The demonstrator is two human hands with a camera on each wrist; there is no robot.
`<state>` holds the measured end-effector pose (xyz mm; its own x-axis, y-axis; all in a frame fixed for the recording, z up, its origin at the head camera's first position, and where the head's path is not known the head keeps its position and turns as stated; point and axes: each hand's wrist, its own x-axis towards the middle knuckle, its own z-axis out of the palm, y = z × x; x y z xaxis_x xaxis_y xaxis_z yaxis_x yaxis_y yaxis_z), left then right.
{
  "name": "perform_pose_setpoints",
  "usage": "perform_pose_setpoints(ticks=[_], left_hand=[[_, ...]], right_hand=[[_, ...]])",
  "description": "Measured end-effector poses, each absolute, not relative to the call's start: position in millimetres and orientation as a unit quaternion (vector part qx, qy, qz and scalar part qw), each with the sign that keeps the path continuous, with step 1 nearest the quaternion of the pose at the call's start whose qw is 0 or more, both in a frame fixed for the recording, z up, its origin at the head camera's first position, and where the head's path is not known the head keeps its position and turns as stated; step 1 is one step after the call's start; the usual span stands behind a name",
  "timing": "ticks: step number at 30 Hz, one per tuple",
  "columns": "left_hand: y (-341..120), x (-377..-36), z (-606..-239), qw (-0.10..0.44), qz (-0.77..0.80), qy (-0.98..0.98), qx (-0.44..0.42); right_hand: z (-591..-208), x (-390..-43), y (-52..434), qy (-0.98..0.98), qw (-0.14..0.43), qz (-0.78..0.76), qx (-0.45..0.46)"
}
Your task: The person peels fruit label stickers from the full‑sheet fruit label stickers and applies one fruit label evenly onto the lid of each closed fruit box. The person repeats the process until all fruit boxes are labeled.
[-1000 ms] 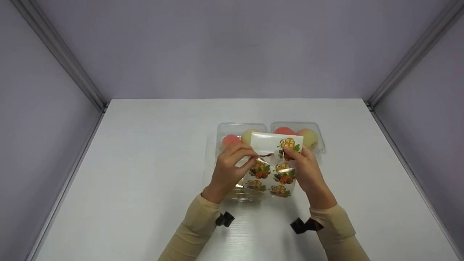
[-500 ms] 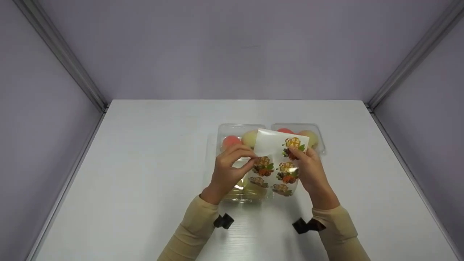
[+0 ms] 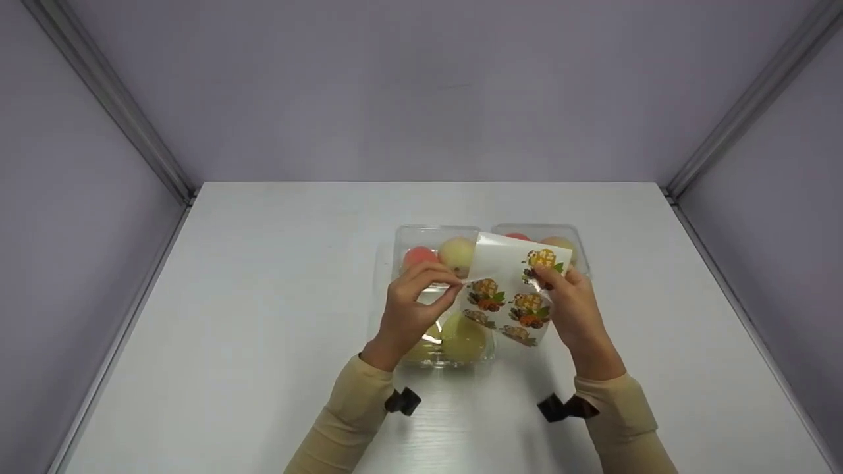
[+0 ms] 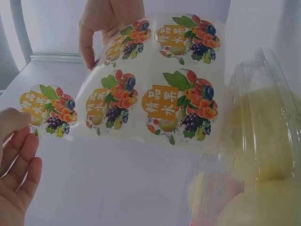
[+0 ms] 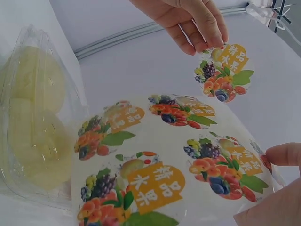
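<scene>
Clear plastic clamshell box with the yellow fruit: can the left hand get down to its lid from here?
Probably yes: the left hand hovers right above the clear clamshell box, pinching only a peeled round fruit sticker; the glossy sticker sheet sits off to its right.

white table (image 3: 263, 296), three clear fruit boxes (image 3: 431, 243) resting on it

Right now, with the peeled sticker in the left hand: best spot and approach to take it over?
Probably the free edge of the peeled sticker, coming from the side opposite the left hand, which pinches its upper rim. It hangs clear of the sticker sheet held by the right hand, so a light edge pinch keeps fingers off most of the adhesive face.
</scene>
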<state>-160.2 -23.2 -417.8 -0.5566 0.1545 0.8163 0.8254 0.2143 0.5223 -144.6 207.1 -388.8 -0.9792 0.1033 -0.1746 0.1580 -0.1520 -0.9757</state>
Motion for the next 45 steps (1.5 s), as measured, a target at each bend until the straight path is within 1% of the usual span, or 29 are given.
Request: perform_pose_setpoints(ticks=[10, 13, 21, 27, 32, 37, 45], left_hand=[[-29, -162, -422, 0.323, -0.525, -0.714, -0.333], [-31, -163, -423, 0.321, -0.529, -0.712, -0.332], [-34, -163, -427, 0.318, -0.535, -0.711, -0.328], [-36, -163, -431, 0.317, -0.531, -0.715, -0.325], [-37, -163, -433, 0.315, -0.535, -0.715, -0.322], [-37, -163, -433, 0.312, -0.539, -0.713, -0.321], [-39, -162, -432, 0.312, -0.536, -0.718, -0.316]], right_hand=[[-381, -145, 228, 0.657, -0.015, -0.745, 0.112], [-382, -144, 234, 0.662, -0.015, -0.741, 0.117], [-391, -140, 246, 0.673, -0.023, -0.725, 0.145], [-402, -140, 255, 0.71, -0.029, -0.681, 0.179], [-407, -140, 260, 0.739, -0.015, -0.647, 0.187], [-409, -140, 264, 0.776, -0.003, -0.608, 0.168], [-411, -140, 270, 0.808, 0.045, -0.575, 0.122]])
